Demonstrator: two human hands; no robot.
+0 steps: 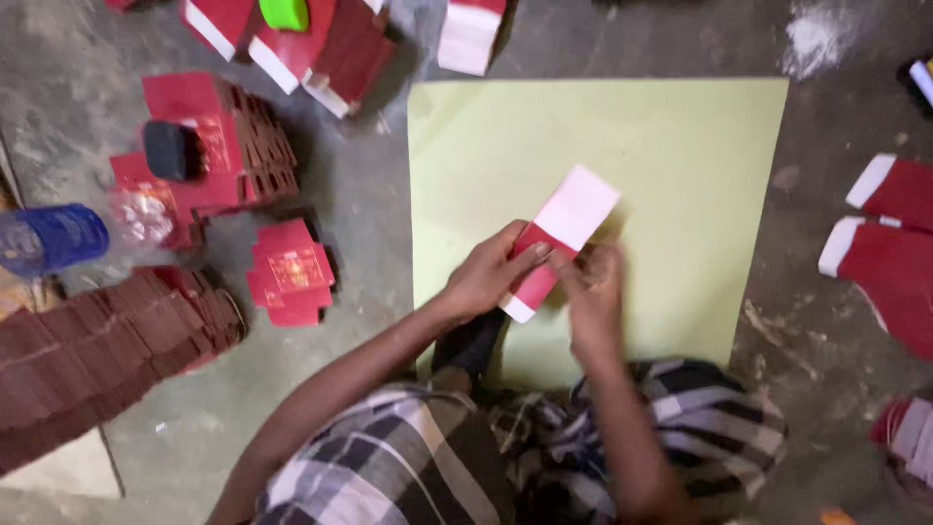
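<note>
Stacked red blanks (107,350): piled on the floor at left, could slump.
Left hand (486,277): pinches the red-and-white carton blank (556,243) over the pale green sheet (680,175).
Right hand (595,292): blurred, fingers closed on its lower edge; a loose grip risks a crooked fold.

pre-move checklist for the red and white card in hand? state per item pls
1. Left hand grips the red and white card: ok.
2. Right hand on the card's lower edge: ok, though blurred.
3. Card held over the pale green sheet: ok.
4. Sheet bare around the hands: ok.
5. Card fold state: cannot tell.
6. Stack of flat red cards within left reach: ok, likely.
</note>
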